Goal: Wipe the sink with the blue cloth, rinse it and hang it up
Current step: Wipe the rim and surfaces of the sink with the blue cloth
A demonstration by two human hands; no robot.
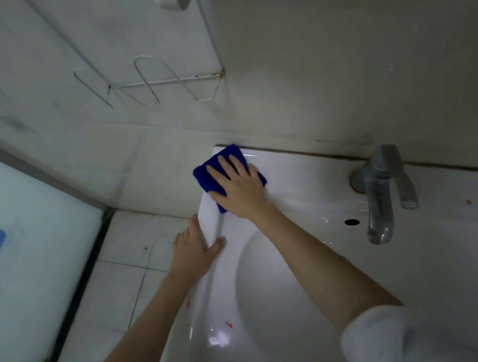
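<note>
To your far left stands a frosted glass panel [14,230] in a dark frame, with pale floor tiles [128,267] beside it. Higher up on the wall hangs a white wire rack [161,82].

Your left hand [193,247] rests against the left edge of the sink [300,179]. Its fingers lie straight and released along the outer side, the thumb spread onto the top of the rim. It holds nothing.

Just beyond it, the blue cloth [229,155] lies flat on the sink's back left corner, folded into a thick pad. One corner points at the spot where the rim meets the wall, and another points back toward you along the left rim. Its long axis seems to follow that rim from front to back, though your hand hides too much of it to be sure.

Your right hand [238,189] lies on top of the cloth, palm down, fingers straight and slightly spread toward the wall, pressing rather than grasping. The forearm crosses above the basin, and a white sleeve [378,340] shows at the lower right.

Small red specks [229,325] sit on the near left rim. Further right, the overflow hole [351,222] is near the metal faucet [382,191], whose spout points down toward the basin.
</note>
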